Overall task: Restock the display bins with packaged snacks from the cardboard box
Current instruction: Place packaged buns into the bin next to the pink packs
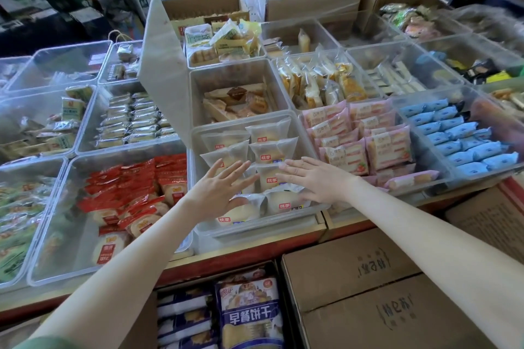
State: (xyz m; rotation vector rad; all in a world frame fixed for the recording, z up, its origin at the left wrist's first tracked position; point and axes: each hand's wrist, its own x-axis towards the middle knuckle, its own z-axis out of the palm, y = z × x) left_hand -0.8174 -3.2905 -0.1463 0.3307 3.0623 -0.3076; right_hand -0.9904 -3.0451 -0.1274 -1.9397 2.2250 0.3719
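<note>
Both your hands are flat, palms down, over the clear plastic display bin (307,144) in the middle of the red-edged counter (241,259). The fingers of your left hand (224,184) and your right hand (314,181) are straight, spread wide, and hold nothing. Whether they press on the frosted white bun packets with red labels (269,150) or hover just above them, I cannot tell.

The packets look soft and slick. If you lean hard to level them, you may squash the buns, or push one over the bin's rim at 6 o'clock.

The tall translucent lid (164,71) stands raised at 10 o'clock from your left hand. A knock from that forearm could bring it down.

The fresh stock, navy-blue biscuit bags (249,317), sits at 6 o'clock below the counter, just beside a shut brown cardboard box (354,272). Those bags look unlike these packets, so check which bin they belong in.
</note>
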